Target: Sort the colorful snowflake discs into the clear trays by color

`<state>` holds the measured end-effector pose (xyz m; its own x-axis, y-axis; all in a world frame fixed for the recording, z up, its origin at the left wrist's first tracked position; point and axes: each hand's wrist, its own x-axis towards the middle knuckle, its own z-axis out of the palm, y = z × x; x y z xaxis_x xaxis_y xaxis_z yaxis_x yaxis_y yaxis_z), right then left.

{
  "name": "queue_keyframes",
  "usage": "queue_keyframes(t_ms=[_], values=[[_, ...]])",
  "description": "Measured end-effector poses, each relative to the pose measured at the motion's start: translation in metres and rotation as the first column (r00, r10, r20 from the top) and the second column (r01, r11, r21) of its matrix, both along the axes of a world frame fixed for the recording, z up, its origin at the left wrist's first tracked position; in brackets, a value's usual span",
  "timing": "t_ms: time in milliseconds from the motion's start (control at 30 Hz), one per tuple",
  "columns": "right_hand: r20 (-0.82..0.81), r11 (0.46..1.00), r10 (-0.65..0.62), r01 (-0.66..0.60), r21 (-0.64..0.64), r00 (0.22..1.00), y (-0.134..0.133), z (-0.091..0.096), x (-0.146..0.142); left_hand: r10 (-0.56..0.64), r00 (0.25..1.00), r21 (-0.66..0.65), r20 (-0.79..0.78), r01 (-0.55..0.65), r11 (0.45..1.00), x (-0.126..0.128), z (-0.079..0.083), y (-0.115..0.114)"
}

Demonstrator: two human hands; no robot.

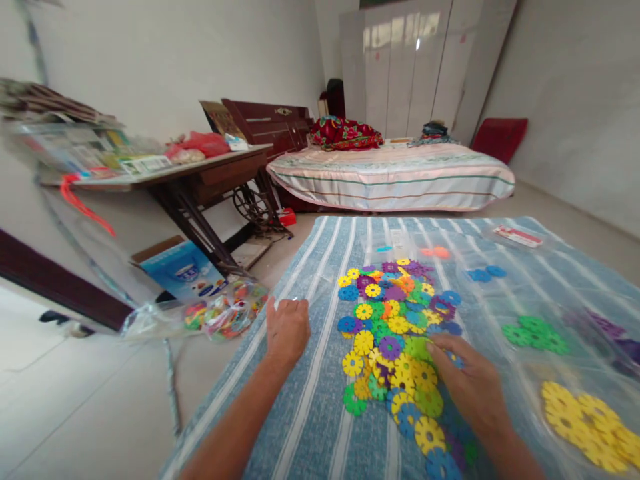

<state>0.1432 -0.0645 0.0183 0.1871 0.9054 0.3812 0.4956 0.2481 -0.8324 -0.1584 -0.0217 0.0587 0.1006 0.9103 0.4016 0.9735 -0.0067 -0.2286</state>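
A pile of colourful plastic snowflake discs [395,327] lies on a blue striped cloth [320,393] under clear plastic sheeting. My right hand [470,383] rests on the pile's right edge, fingers bent over the discs; whether it grips one I cannot tell. My left hand [286,330] lies on the cloth to the left of the pile, its fingers curled at the plastic sheet's edge. Sorted groups lie apart: green discs [535,333], yellow discs [590,420], blue discs [486,273], orange discs [436,252] and purple discs [607,327].
A clear bag of more discs [220,313] lies on the floor at left, beside a blue box [183,270]. A cluttered sewing table [200,177] stands behind. A bed [390,175] and white wardrobe [415,67] fill the back.
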Motion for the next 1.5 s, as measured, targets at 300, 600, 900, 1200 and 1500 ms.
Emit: queue_keyframes(t_ms=[300, 600, 900, 1200, 1500], values=[[-0.005, 0.997, -0.021, 0.020, -0.072, 1.000, -0.002, 0.010, 0.005, -0.191, 0.968, -0.117, 0.163, 0.211, 0.970, 0.003, 0.010, -0.049], [0.026, 1.000, 0.002, -0.002, -0.027, 1.000, -0.003, 0.010, 0.003, -0.224, 0.943, 0.030, 0.245, 0.223, 0.974, 0.018, 0.009, -0.056], [-0.072, 0.965, 0.256, -0.251, 0.076, 0.964, -0.014, 0.012, -0.021, -0.118, 0.500, -0.181, 0.858, 0.509, 0.842, 0.104, 0.014, -0.078], [-0.011, 0.953, 0.288, -0.286, 0.097, 0.958, -0.013, 0.009, -0.023, -0.041, 0.587, -0.227, 0.809, 0.375, 0.899, 0.086, 0.038, -0.064], [0.256, 0.987, -0.028, -0.013, 0.157, 0.966, 0.005, -0.013, 0.001, 0.116, 0.975, -0.349, 0.190, -0.043, 0.936, 0.023, 0.067, -0.010]])
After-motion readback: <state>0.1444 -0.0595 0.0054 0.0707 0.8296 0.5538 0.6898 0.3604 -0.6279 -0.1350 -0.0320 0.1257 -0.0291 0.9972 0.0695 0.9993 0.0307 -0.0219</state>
